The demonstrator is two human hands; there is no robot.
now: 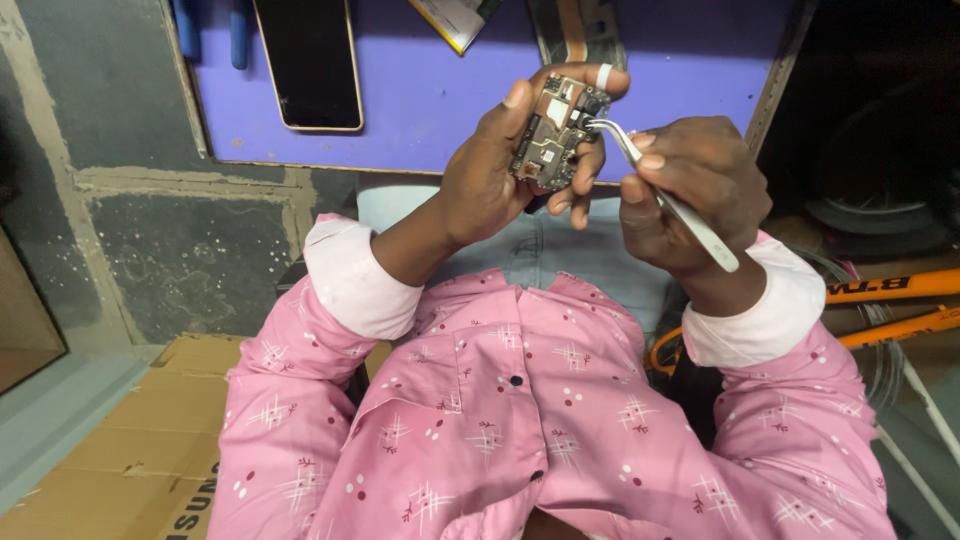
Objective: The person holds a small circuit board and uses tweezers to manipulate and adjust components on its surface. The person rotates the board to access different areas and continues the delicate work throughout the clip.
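My left hand (495,175) holds a small phone circuit board (556,130) upright between thumb and fingers, above my lap. A white band sits on one fingertip at the board's top. My right hand (690,190) grips silver tweezers (668,200), whose curved tips touch the board's upper right edge. Both arms wear pink patterned sleeves with rolled cuffs.
A purple work mat (430,90) lies ahead with a dark phone (308,62) face up on it. Flattened cardboard (150,440) covers the floor at the left. An orange bicycle frame (890,300) and cables lie at the right.
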